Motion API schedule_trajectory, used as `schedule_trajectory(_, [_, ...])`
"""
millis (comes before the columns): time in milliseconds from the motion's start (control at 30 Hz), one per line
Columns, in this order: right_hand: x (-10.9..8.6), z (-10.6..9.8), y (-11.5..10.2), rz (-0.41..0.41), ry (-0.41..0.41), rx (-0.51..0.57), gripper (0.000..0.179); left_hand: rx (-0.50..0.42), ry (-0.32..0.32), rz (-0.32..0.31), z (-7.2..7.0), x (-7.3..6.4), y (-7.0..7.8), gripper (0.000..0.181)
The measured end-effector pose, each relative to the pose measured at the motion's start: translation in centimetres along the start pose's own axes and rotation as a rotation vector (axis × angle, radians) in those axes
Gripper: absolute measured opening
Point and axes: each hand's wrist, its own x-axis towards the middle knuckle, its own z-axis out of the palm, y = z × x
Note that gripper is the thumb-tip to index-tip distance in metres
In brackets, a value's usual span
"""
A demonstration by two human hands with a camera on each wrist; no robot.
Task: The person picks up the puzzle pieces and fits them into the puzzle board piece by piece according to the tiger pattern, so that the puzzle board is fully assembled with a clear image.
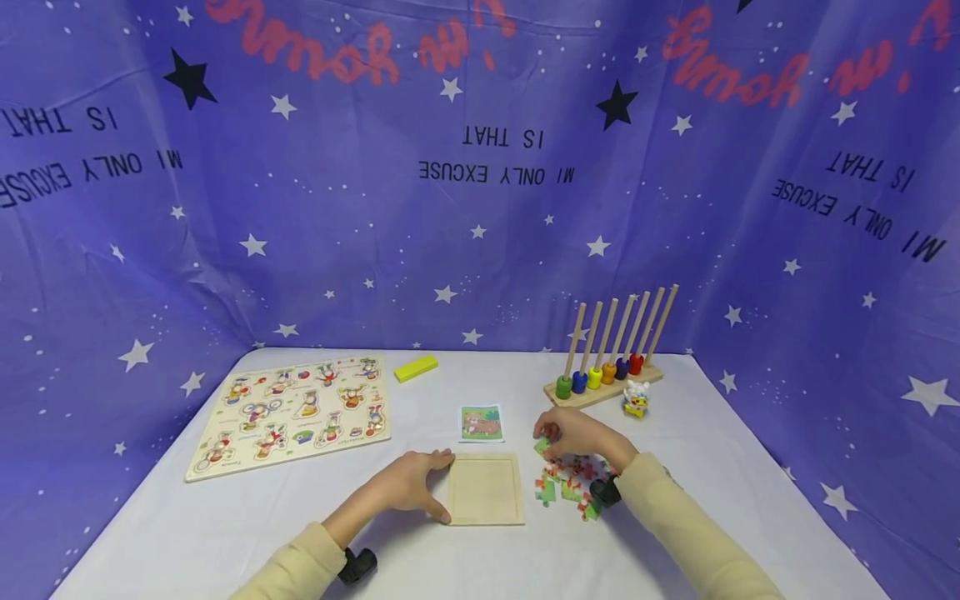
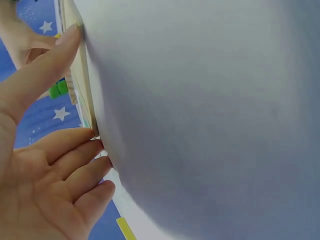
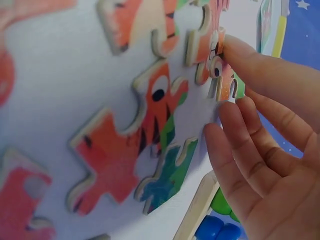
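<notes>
My left hand [image 1: 411, 481] rests at the left side of a square wooden puzzle tray [image 1: 485, 490], thumb by its near corner and forefinger by its far corner. In the left wrist view its fingers [image 2: 75, 172] reach fairly straight to the tray's edge. My right hand [image 1: 573, 433] is over the far side of a heap of jigsaw pieces [image 1: 573, 483], right of the tray. It pinches a green and orange puzzle piece [image 3: 228, 82] between thumb and fingers. Around it lie orange striped pieces [image 3: 112, 155], printed side up.
A small picture card [image 1: 482, 423] lies beyond the tray. At the back right stand a wooden peg rack with coloured beads [image 1: 603, 387] and a small toy figure [image 1: 636, 400]. A large picture board [image 1: 292, 412] lies at left, near a yellow block [image 1: 416, 368].
</notes>
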Motion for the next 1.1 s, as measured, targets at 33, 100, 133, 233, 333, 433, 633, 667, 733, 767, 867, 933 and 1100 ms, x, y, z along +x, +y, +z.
schedule_trajectory(33, [0.0, 0.0, 0.0, -0.002, 0.005, -0.002, 0.022, 0.0, 0.002, -0.001, 0.0, 0.0, 0.0, 0.092])
schedule_trajectory(100, [0.0, -0.1, 0.1, -0.013, 0.014, -0.004, 0.02, -0.002, 0.004, -0.003, 0.0, 0.0, -0.1, 0.092])
schedule_trajectory(133, [-0.1, -0.1, 0.1, -0.01, 0.019, -0.001, 0.019, -0.002, 0.003, -0.006, 0.1, 0.1, -0.1, 0.092])
schedule_trajectory(233, [-0.2, -0.2, 0.0, -0.009, 0.033, 0.036, 0.02, 0.004, -0.001, -0.019, 0.1, 0.2, -0.3, 0.092])
schedule_trajectory(333, [-0.3, -0.1, 0.0, -0.021, 0.046, 0.077, 0.018, 0.01, -0.004, -0.022, 0.1, 0.2, -0.3, 0.092])
schedule_trajectory(433, [-0.3, 0.0, 0.1, -0.064, 0.059, 0.095, 0.013, 0.019, -0.007, -0.02, 0.1, 0.3, -0.2, 0.092])
schedule_trajectory(633, [-0.5, 0.6, 0.0, -0.087, 0.114, 0.154, 0.011, 0.024, -0.01, -0.021, -0.1, 0.2, 0.1, 0.092])
schedule_trajectory(667, [-0.5, 0.8, -0.2, -0.08, 0.125, 0.178, 0.012, 0.023, -0.011, -0.022, -0.1, 0.2, 0.1, 0.092])
schedule_trajectory(733, [-0.6, 1.1, -0.7, -0.07, 0.139, 0.225, 0.013, 0.018, -0.013, -0.023, -0.1, 0.1, 0.2, 0.092])
schedule_trajectory(767, [-0.5, 1.3, -0.9, -0.062, 0.145, 0.245, 0.013, 0.017, -0.014, -0.023, -0.1, 0.1, 0.2, 0.092])
schedule_trajectory(867, [-0.5, 2.0, -1.6, -0.05, 0.158, 0.273, 0.013, 0.018, -0.017, -0.027, -0.2, 0.1, 0.3, 0.092])
schedule_trajectory(933, [-0.4, 2.4, -2.0, -0.048, 0.167, 0.266, 0.013, 0.023, -0.017, -0.03, -0.3, 0.0, 0.3, 0.092])
schedule_trajectory(1100, [-0.2, 3.2, -2.9, -0.087, 0.2, 0.253, 0.013, 0.022, -0.014, -0.026, -0.3, 0.0, 0.2, 0.092])
